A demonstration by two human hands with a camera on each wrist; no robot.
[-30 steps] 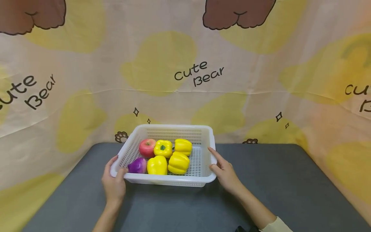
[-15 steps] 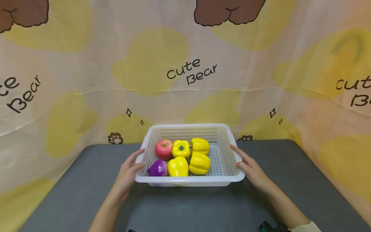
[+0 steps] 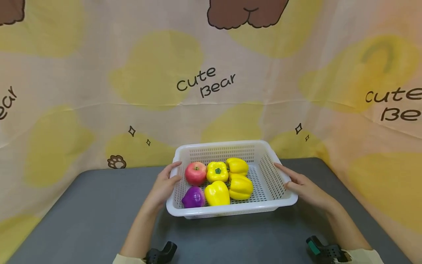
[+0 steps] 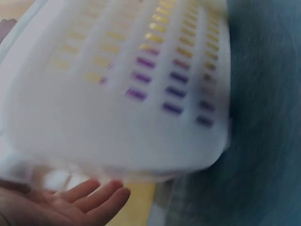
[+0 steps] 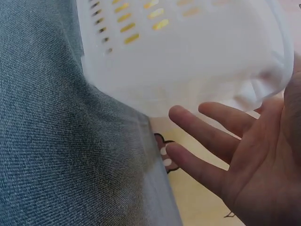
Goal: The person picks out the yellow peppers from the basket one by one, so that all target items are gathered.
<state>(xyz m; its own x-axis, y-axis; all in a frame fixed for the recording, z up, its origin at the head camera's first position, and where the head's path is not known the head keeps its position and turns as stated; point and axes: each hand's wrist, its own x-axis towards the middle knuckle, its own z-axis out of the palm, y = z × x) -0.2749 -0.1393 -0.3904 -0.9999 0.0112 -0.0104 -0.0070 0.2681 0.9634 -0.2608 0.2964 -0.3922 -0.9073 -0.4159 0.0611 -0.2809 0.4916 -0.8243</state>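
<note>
In the head view, a white basket (image 3: 230,210) is held over the grey desk (image 3: 92,205), its front rim slanting slightly upward to the right; whether its base is touched by the desk cannot be told. Its left end is grasped in the grip of the left hand (image 3: 166,187), thumb and index finger being set on the rim, and its right end is grasped likewise by the right hand (image 3: 310,189). Inside, a red apple (image 3: 196,173) is placed at the back left, with a purple vegetable (image 3: 193,197) in front of it, and four yellow bell peppers (image 3: 217,193) are clustered alongside. Behind the desk, a patterned cloth (image 3: 155,73) printed with "cute Bear" is hung. In the left wrist view, the slotted end wall is blurred, purple and yellow are glimpsed through its slots, and three fingertips are shown just beside its edge. In the right wrist view, yellow is seen through the opposite wall, and three fingers are spread near it.
</note>
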